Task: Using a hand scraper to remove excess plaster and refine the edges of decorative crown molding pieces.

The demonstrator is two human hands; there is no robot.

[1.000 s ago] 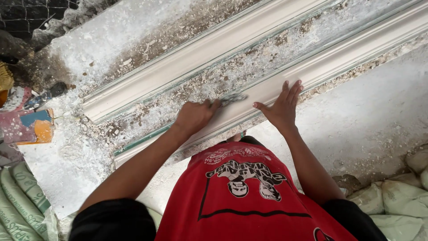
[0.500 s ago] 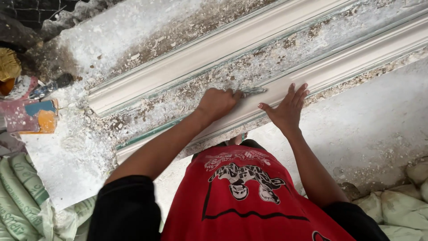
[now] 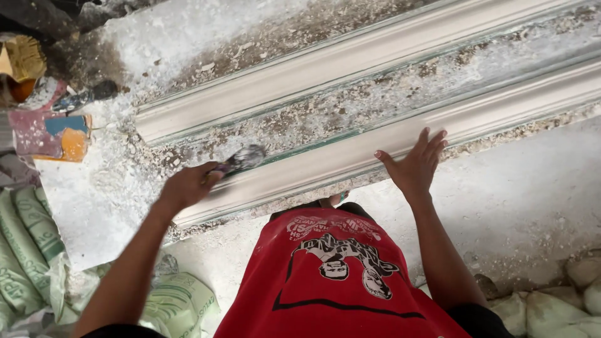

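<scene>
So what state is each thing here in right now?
Left hand: closed on a blurred scraper.
Right hand: open, flat on the near moulding.
Far moulding: lying flat, with crumbs beside it.
Table: dusted white.
Sacks: lying piled at the left.

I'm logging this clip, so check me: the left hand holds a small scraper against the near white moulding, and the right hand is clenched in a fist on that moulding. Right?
Not quite. In the head view the right hand lies flat and open, fingers spread, on the near white moulding, not clenched. The left hand does hold the small scraper, blurred, against that moulding.
</scene>
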